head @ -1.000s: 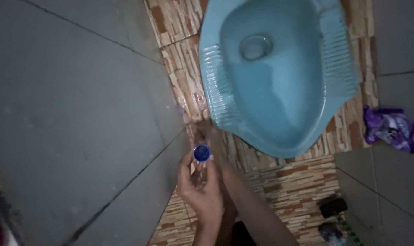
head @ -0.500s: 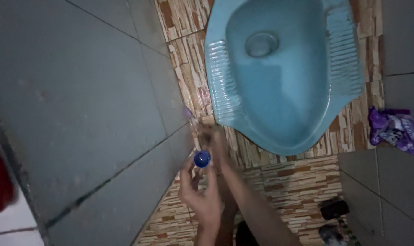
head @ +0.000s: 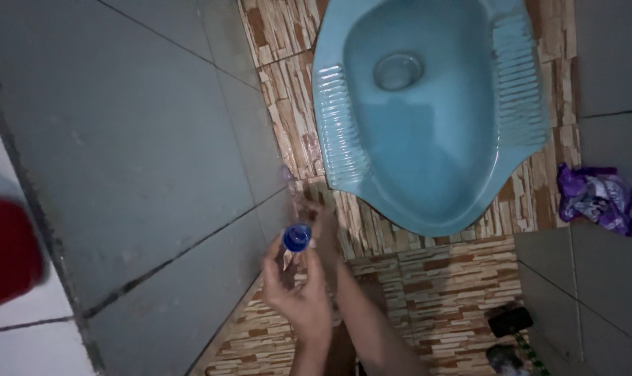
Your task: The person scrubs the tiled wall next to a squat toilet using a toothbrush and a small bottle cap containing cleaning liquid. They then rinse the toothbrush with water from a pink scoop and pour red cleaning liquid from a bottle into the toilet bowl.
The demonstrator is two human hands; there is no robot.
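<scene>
My left hand (head: 296,291) is raised palm up near the bottom centre and pinches a small round blue cap (head: 297,237) between thumb and fingers. Whether a bottle hangs under the cap I cannot tell. My right hand (head: 321,221) is just beyond and right of the cap, blurred, with its fingers curled close to it. Its forearm runs down to the bottom edge. Both hands hover over the brown stone-patterned floor (head: 441,282), just in front of the near rim of a blue squat toilet pan (head: 330,125).
Grey wall tiles (head: 135,139) fill the left side. A red object (head: 6,251) sits on white tile at the far left. A crumpled purple wrapper (head: 594,197) lies at the right. A dark object (head: 509,320) rests on the floor at bottom right.
Both hands and the blue cap have shifted a little to the left. The view has swung left, so more of the red object and white tile shows.
</scene>
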